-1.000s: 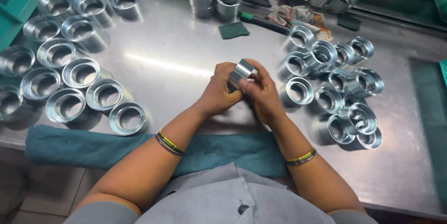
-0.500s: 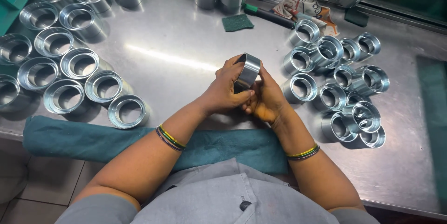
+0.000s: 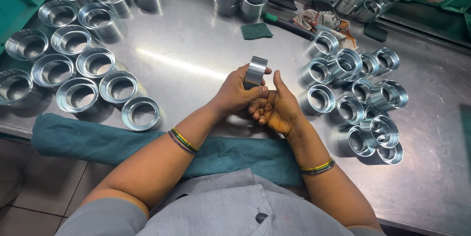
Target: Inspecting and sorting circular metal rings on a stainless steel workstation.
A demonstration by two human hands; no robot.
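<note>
left hand (image 3: 239, 94) has its fingers wrapped tight round the metal ring (image 3: 255, 72), which stands on edge just above them over the table (image 3: 196, 45), while the right hand (image 3: 279, 108) sits half-open right beside it, holding nothing

- Single head-worn cam, no second view to overlap.
- Looks steeply down and forward over the person's own forearms.
- Close range: steel worktop (image 3: 196, 49) fills frame, floor tiles (image 3: 29, 187) bottom-left.

Left hand (image 3: 235, 96) fingers curled in grip; right hand (image 3: 279, 111) half-open, touching left
</note>
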